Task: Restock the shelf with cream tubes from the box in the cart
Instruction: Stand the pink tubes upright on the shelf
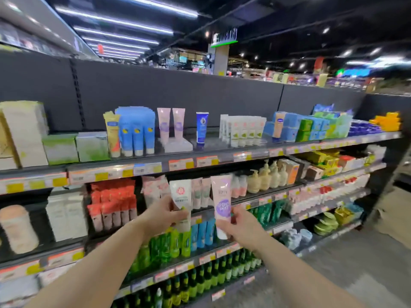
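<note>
While both arms are reaching out toward the shelves, each hand is holding one cream tube. The left hand [163,215] is gripping a white tube [181,204] with a red mark and green leaves, fingers curled round its lower part. The right hand [241,226] is gripping a pink tube with a purple patch [222,202] near its cap. Both tubes are standing almost straight up, caps down, flat ends up.

Above and a bit left of the right hand, two matching pink tubes [171,125] are standing on the top shelf [222,155]. Above and to the right of the left hand, a row of matching white tubes [244,130] is waiting. So I think both hands need to lift up. The box and cart are not showing.
</note>
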